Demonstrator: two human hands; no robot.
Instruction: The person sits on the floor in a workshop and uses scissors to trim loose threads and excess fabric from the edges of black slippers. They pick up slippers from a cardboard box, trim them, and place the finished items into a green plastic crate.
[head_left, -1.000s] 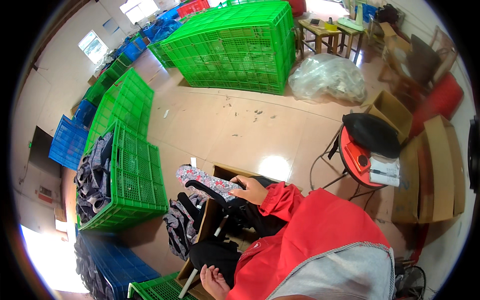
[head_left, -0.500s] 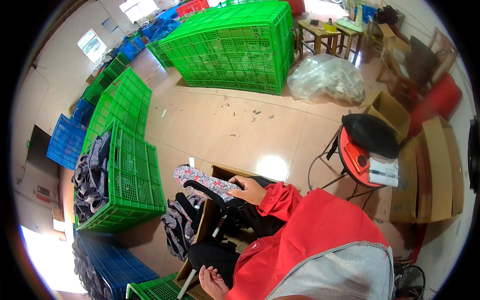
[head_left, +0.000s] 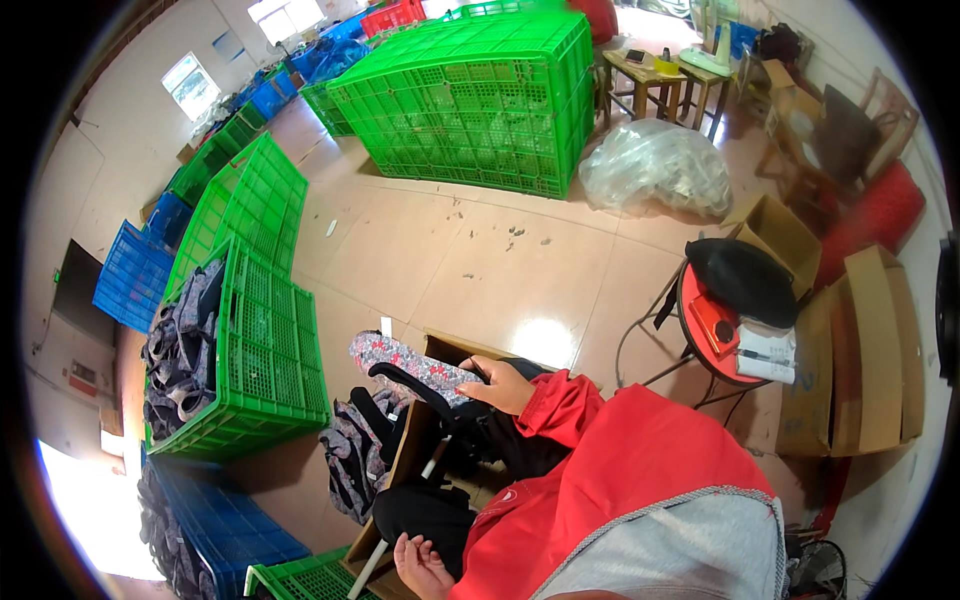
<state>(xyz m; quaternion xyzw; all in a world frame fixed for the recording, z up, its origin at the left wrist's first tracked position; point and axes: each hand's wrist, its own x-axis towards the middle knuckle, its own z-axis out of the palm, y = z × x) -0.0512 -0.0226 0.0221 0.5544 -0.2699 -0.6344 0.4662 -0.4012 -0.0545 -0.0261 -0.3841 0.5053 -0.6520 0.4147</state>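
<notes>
My right hand [head_left: 503, 386] is closed on the near end of a long, floral-printed fabric piece [head_left: 410, 358] in grey and pink. A black strap [head_left: 405, 382] runs along it, and a small white tag [head_left: 386, 326] sticks up from its far edge. Beneath it stands a cardboard box [head_left: 402, 455] with pale rods across it. My left hand [head_left: 424, 566] lies palm up by my black-clad knee [head_left: 425, 515], its fingers loosely curled and holding nothing. More grey floral pieces with black straps [head_left: 355, 465] hang against the box's outer side.
On the left, a green crate [head_left: 270, 365] holds a heap of similar grey pieces. Large stacked green crates [head_left: 470, 120] stand ahead beside a clear plastic bag [head_left: 655, 168]. To the right are a red round stool [head_left: 705, 335] with a black bag on it and cardboard boxes [head_left: 850, 370].
The view has shifted slightly. My right hand keeps its grip on the floral piece, and my left hand stays by the knee.
</notes>
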